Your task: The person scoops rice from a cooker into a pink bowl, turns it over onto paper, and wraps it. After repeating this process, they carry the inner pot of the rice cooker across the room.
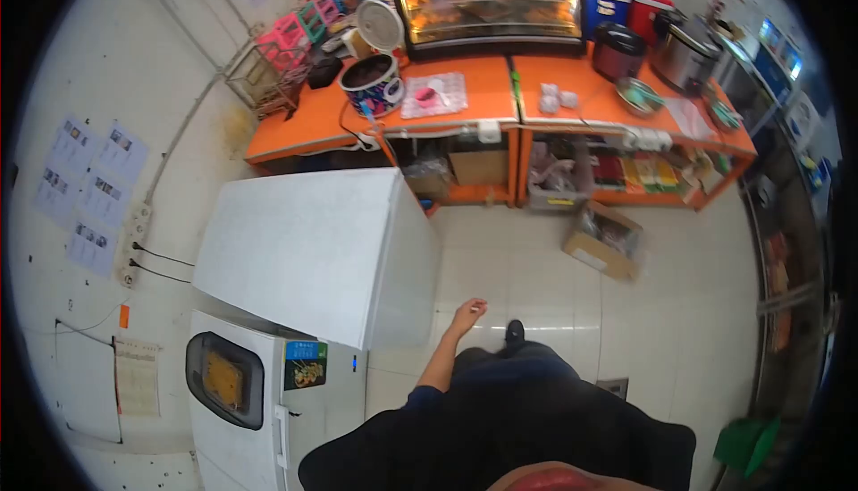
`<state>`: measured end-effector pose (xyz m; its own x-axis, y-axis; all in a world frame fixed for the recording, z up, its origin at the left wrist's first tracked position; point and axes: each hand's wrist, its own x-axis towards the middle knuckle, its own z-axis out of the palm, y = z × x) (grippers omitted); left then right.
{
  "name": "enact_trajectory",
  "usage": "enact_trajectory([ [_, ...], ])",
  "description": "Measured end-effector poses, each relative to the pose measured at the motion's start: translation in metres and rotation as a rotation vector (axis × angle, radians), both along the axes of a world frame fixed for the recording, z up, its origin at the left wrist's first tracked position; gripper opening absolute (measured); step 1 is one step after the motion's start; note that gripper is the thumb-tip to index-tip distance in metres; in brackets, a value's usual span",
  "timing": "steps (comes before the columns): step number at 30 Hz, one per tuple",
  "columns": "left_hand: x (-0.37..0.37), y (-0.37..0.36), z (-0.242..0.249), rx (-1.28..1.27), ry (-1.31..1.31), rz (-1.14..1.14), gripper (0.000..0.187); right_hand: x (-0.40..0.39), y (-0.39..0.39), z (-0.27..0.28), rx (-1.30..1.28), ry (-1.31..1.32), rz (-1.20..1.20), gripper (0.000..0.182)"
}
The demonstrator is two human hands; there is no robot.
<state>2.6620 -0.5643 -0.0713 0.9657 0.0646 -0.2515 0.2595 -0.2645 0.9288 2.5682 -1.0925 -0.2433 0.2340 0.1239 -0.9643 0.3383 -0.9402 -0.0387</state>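
My left hand (pixel 468 313) hangs in front of my body over the tiled floor, its fingers curled loosely and partly apart, with nothing visible in it. Nearest to it, on the left, stands a large white chest-like appliance (pixel 299 250). One dark shoe (pixel 515 332) shows just right of the hand. My right hand does not appear in the picture. Farther forward, an orange counter (pixel 487 89) carries an open patterned rice cooker (pixel 371 84), a pink item (pixel 424 95) on a checked cloth and a lit glass food display case (pixel 492 0).
An open cardboard box (pixel 601 250) sits on the floor before the counter. A second white appliance with a window (pixel 241 384) is at lower left. Dark shelving (pixel 778 259) lines the right side, with a green bin (pixel 746 444) near its foot.
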Motion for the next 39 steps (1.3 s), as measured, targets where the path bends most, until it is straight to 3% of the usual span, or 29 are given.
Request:
enact_trajectory([
  [1, 0.016, 0.009, 0.005, -0.022, 0.044, 0.033, 0.026, 0.056, 0.014, -0.067, -0.033, 0.0, 0.124, 0.03],
  [2, 0.027, 0.021, 0.017, -0.042, 0.044, 0.09, 0.027, 0.138, 0.019, -0.071, -0.016, -0.224, 0.045, 0.034],
  [3, 0.037, 0.033, 0.029, -0.053, 0.053, 0.127, 0.027, 0.208, -0.001, -0.064, -0.022, -0.214, 0.083, 0.034],
  [5, 0.053, 0.062, 0.053, -0.088, 0.138, 0.303, 0.028, 0.381, 0.069, -0.077, 0.394, -0.905, -0.452, 0.03],
  [6, 0.059, 0.079, 0.04, -0.156, 0.031, 0.385, 0.029, 0.438, 0.124, 0.008, 0.643, -1.3, -0.455, 0.025],
  [7, 0.064, 0.095, 0.023, -0.219, -0.075, 0.467, 0.029, 0.499, 0.164, 0.059, 0.693, -1.088, -0.181, 0.032],
  [8, 0.074, 0.114, 0.026, -0.164, -0.078, 0.492, 0.032, 0.548, 0.211, 0.082, 0.838, -1.083, -0.553, 0.035],
  [9, 0.088, 0.125, 0.031, -0.109, -0.075, 0.508, 0.036, 0.592, 0.246, 0.119, 0.901, -0.811, -0.571, 0.032],
  [10, 0.104, 0.127, 0.034, -0.136, -0.054, 0.52, 0.036, 0.602, 0.3, 0.17, 1.132, -0.754, -0.787, 0.026],
  [12, 0.16, 0.162, 0.048, -0.143, 0.051, 0.608, 0.046, 0.657, 0.361, 0.176, 1.209, -0.565, -0.801, 0.024],
  [14, 0.23, 0.194, 0.049, -0.127, 0.026, 0.546, 0.054, 0.663, 0.412, 0.207, 1.26, -0.437, -0.834, 0.024],
  [16, 0.297, 0.218, 0.046, -0.061, -0.055, 0.446, 0.064, 0.677, 0.445, 0.183, 1.333, -0.165, -0.817, 0.025],
  [18, 0.38, 0.246, 0.058, 0.121, -0.209, 0.345, 0.071, 0.668, 0.486, 0.227, 1.048, 0.011, -0.911, 0.025],
  [21, 0.497, 0.268, 0.09, 0.319, -0.243, 0.284, 0.086, 0.691, 0.522, 0.24, 1.055, 0.116, -0.961, 0.028],
  [23, 0.566, 0.285, 0.083, 0.48, -0.308, 0.298, 0.102, 0.726, 0.541, 0.239, 1.058, 0.133, -0.986, 0.028],
  [26, 0.648, 0.308, 0.055, 0.695, -0.233, 0.4, 0.115, 0.786, 0.568, 0.221, 1.076, 0.005, -0.933, 0.026],
  [29, 0.685, 0.314, 0.068, 0.603, -0.007, 0.329, 0.122, 0.846, 0.615, 0.2, 1.06, -0.337, -0.871, 0.023],
  [30, 0.691, 0.315, 0.061, 0.614, -0.026, 0.316, 0.123, 0.864, 0.629, 0.185, 1.076, -0.542, -0.705, 0.025],
  [31, 0.698, 0.315, 0.052, 0.638, -0.078, 0.325, 0.117, 0.872, 0.644, 0.182, 1.087, -0.523, -0.705, 0.025],
  [33, 0.707, 0.322, 0.033, 0.567, -0.16, 0.299, 0.108, 0.89, 0.676, 0.183, 1.175, -0.88, -0.417, 0.03],
  [34, 0.708, 0.322, 0.038, 0.578, -0.148, 0.314, 0.108, 0.891, 0.69, 0.184, 1.186, -0.861, -0.411, 0.03],
  [36, 0.702, 0.318, 0.047, 0.498, -0.214, 0.349, 0.1, 0.886, 0.708, 0.186, 1.159, -1.089, -0.311, 0.034],
  [39, 0.69, 0.315, 0.071, 0.377, -0.352, 0.438, 0.095, 0.887, 0.725, 0.194, 1.137, -1.064, -0.379, 0.037],
])
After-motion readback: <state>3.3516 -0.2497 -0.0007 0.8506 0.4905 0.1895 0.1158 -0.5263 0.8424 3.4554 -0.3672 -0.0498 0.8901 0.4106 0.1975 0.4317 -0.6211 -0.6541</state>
